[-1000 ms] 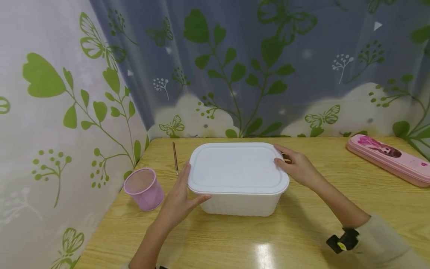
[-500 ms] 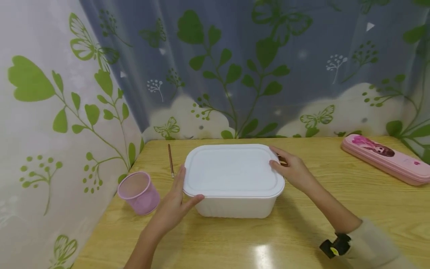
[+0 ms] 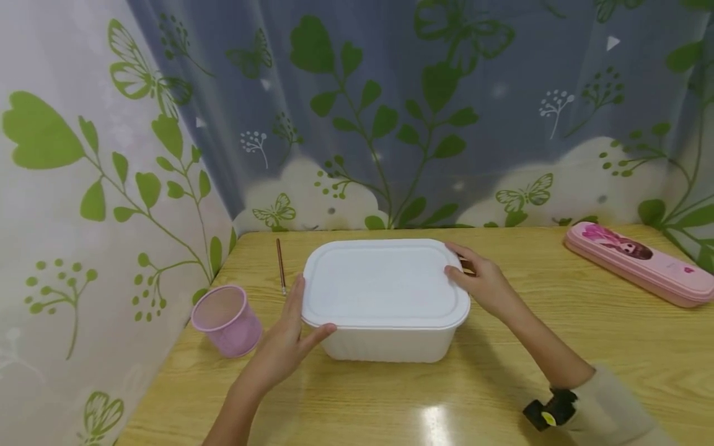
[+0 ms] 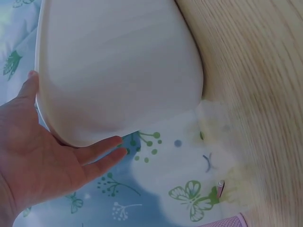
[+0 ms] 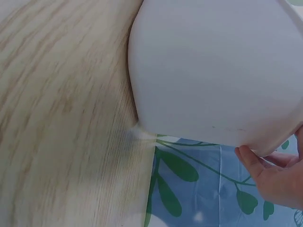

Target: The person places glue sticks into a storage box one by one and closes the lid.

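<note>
A white lidded storage box (image 3: 387, 344) stands on the table, its pale lid (image 3: 385, 282) seated on top. At the lid's near left corner my left hand (image 3: 279, 347) rests with fingers straight along the left side and the thumb across the front edge. Those fingers (image 4: 102, 158) lie stretched out under the rim in the left wrist view. My right hand (image 3: 482, 282) pinches the lid's far right corner, thumb on top and fingers at the rim. The right wrist view shows that hand (image 5: 277, 177) with fingertips against the box's underside of the rim. The box's inside is hidden.
A pink mesh pen cup (image 3: 237, 331) stands left of the box. Behind it lies a thin brown brush (image 3: 281, 266). A pink pencil case (image 3: 641, 266) with a printed doll sits at the right. A patterned curtain (image 3: 491, 124) borders the wooden table (image 3: 346, 402).
The head view has shifted slightly, so everything appears a little further left. Both hands keep their places on the lid, and the box looks unmoved on the table.
</note>
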Tool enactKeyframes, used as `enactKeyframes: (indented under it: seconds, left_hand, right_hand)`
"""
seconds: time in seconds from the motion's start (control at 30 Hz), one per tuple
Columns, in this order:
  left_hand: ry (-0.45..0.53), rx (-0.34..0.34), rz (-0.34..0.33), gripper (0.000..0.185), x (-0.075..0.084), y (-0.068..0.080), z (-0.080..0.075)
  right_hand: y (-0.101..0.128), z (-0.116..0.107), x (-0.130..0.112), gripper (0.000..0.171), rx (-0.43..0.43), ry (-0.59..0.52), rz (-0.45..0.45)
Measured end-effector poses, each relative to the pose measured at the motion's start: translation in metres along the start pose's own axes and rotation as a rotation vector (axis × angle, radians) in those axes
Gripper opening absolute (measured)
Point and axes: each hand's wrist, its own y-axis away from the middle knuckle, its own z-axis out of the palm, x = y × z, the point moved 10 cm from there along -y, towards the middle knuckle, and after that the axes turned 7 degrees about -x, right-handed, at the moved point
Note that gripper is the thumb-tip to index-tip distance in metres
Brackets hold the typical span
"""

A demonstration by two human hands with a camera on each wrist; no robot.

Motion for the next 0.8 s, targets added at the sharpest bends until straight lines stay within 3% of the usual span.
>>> enactKeyframes:
  seconds: [0.37,0.6,0.8]
  left_hand:
    - [0.108,0.031,0.028,0.098,-0.001,-0.005,0.003]
    - [0.088,0.025,0.058,0.094,0.001,-0.007,0.002]
    - [0.052,0.032,0.068,0.093,0.005,-0.012,-0.011]
  right_hand:
    - [-0.002,-0.003,0.003,0.058,-0.020,-0.041,-0.003]
    - [-0.002,-0.006,0.001,0.060,-0.054,-0.025,0.001]
    - [-0.002,-0.021,-0.007,0.058,-0.049,0.082,-0.011]
